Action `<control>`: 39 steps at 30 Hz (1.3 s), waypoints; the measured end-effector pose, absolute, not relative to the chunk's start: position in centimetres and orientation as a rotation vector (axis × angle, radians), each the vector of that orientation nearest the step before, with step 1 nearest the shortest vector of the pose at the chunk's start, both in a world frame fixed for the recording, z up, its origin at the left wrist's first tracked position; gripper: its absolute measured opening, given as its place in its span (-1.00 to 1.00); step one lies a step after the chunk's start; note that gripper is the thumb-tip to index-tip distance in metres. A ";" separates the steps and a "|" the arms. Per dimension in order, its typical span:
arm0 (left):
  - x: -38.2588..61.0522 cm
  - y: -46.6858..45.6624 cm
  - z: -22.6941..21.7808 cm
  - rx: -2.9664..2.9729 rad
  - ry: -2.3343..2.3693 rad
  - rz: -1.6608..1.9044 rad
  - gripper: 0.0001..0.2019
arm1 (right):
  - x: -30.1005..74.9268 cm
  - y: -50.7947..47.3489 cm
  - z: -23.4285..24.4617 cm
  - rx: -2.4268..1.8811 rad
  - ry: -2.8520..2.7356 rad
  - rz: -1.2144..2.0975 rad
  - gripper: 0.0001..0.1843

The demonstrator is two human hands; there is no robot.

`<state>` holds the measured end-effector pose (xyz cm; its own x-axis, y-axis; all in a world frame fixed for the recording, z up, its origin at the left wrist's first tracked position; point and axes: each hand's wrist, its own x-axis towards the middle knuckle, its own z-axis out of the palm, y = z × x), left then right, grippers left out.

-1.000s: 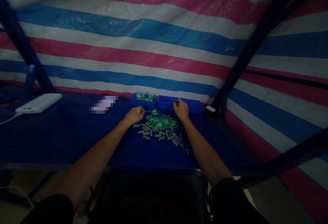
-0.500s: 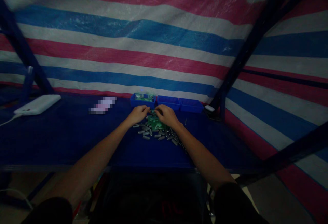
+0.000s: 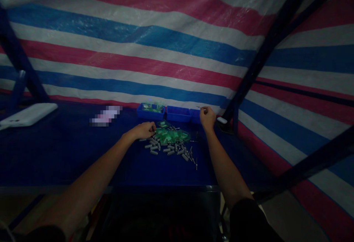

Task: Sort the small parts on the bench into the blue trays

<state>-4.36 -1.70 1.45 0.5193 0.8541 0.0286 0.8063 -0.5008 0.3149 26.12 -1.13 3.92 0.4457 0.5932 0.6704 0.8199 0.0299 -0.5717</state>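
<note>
My left hand [image 3: 144, 130] rests curled at the left edge of a pile of small green pieces [image 3: 170, 135] and short grey metal cylinders [image 3: 162, 148] on the dark blue table [image 3: 69, 149]; what its fingers hold is hidden. My right hand [image 3: 207, 117] is raised over the rightmost of three small blue trays [image 3: 195, 115], pinching a thin pin-like part. The left blue tray [image 3: 151, 111] holds green pieces. The middle blue tray [image 3: 178, 113] sits between them.
A white power bank [image 3: 27, 114] with a cable lies at the far left of the table. A small white object [image 3: 221, 120] sits by a dark metal frame post [image 3: 235, 113]. A striped red, white and blue tarp hangs behind. Thin pins [image 3: 190, 153] lie scattered right of the pile.
My right hand left the pile, where it met the left hand half a second ago, and moved right and back over the rightmost tray. My left hand dropped slightly onto the pile's edge.
</note>
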 end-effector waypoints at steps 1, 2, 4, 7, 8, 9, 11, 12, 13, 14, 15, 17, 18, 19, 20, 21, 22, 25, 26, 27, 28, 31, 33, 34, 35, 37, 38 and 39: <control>-4.3 -1.8 1.5 2.500 1.418 0.256 -0.76 | 26.5 -1.1 3.8 -1.706 -1.210 -0.287 -0.69; -4.2 -1.9 1.6 2.502 1.435 0.251 -0.76 | 26.8 -1.1 3.7 -1.752 -1.185 -0.297 -0.69; -4.1 -2.0 1.6 2.506 1.465 0.241 -0.76 | 26.9 -1.1 3.2 -1.847 -1.152 -0.298 -0.70; -4.1 -2.0 1.5 2.493 1.490 0.219 -0.75 | 26.7 -1.2 2.5 -1.960 -1.141 -0.286 -0.72; -4.1 -1.9 1.4 2.484 1.496 0.215 -0.75 | 26.5 -1.2 2.4 -1.981 -1.147 -0.279 -0.73; -4.2 -1.8 1.3 2.475 1.501 0.215 -0.75 | 26.4 -1.3 2.3 -1.995 -1.155 -0.270 -0.73; -4.2 -1.7 1.1 2.451 1.516 0.228 -0.73 | 26.1 -1.4 2.2 -2.020 -1.178 -0.245 -0.73; -4.2 -1.6 1.0 2.437 1.522 0.237 -0.72 | 26.0 -1.4 2.1 -2.031 -1.198 -0.232 -0.73; -4.2 -1.5 1.0 2.426 1.527 0.244 -0.72 | 25.8 -1.5 2.1 -2.041 -1.222 -0.221 -0.74; -4.2 -1.5 1.0 2.417 1.529 0.247 -0.72 | 25.7 -1.6 2.1 -2.047 -1.252 -0.212 -0.74; -4.1 -1.4 1.0 2.410 1.531 0.246 -0.73 | 25.6 -1.6 2.1 -2.051 -1.280 -0.201 -0.74; -4.1 -1.5 1.3 2.391 1.539 0.242 -0.75 | 25.4 -1.8 2.1 -2.055 -1.323 -0.179 -0.74; -4.1 -1.5 1.6 2.372 1.547 0.241 -0.76 | 25.3 -1.8 2.1 -2.054 -1.337 -0.169 -0.74; -4.2 -1.6 1.9 2.349 1.558 0.246 -0.77 | 25.2 -1.8 2.1 -2.050 -1.349 -0.162 -0.73; -4.3 -1.7 2.2 2.321 1.571 0.256 -0.77 | 25.2 -1.8 2.1 -2.045 -1.362 -0.156 -0.73; -4.4 -1.8 2.4 2.291 1.584 0.277 -0.77 | 25.2 -1.8 2.1 -2.037 -1.375 -0.154 -0.73; -4.6 -1.9 2.7 2.263 1.591 0.307 -0.76 | 25.2 -1.8 2.1 -2.032 -1.386 -0.154 -0.72; -5.1 -2.1 3.3 2.201 1.596 0.431 -0.75 | 25.4 -1.7 1.9 -2.038 -1.373 -0.165 -0.69; -5.1 -2.1 3.3 2.187 1.594 0.472 -0.74 | 25.4 -1.7 1.9 -2.044 -1.363 -0.164 -0.68; -5.2 -2.2 3.4 2.177 1.598 0.508 -0.73 | 25.6 -1.7 1.8 -2.045 -1.363 -0.155 -0.68; -5.1 -2.2 3.4 2.170 1.608 0.536 -0.72 | 25.6 -1.7 1.8 -2.037 -1.375 -0.142 -0.68; -4.5 -2.4 3.4 2.180 1.630 0.579 -0.67 | 25.7 -1.9 1.8 -1.964 -1.442 -0.111 -0.63; -4.0 -2.6 3.3 2.209 1.607 0.580 -0.64 | 25.3 -2.1 2.0 -1.896 -1.474 -0.117 -0.56; -3.8 -2.6 3.2 2.231 1.584 0.577 -0.63 | 24.8 -2.3 2.2 -1.857 -1.490 -0.125 -0.53; -3.6 -2.6 3.2 2.254 1.562 0.574 -0.62 | 24.2 -2.5 2.4 -1.810 -1.517 -0.127 -0.53; -3.4 -2.6 3.1 2.298 1.521 0.577 -0.61 | 22.4 -3.0 2.9 -1.689 -1.614 -0.112 -0.54; -3.3 -2.7 3.2 2.310 1.505 0.590 -0.60 | 21.3 -3.4 3.1 -1.617 -1.686 -0.085 -0.55; -3.2 -2.7 3.2 2.310 1.491 0.616 -0.60 | 20.1 -3.8 3.3 -1.539 -1.766 -0.049 -0.55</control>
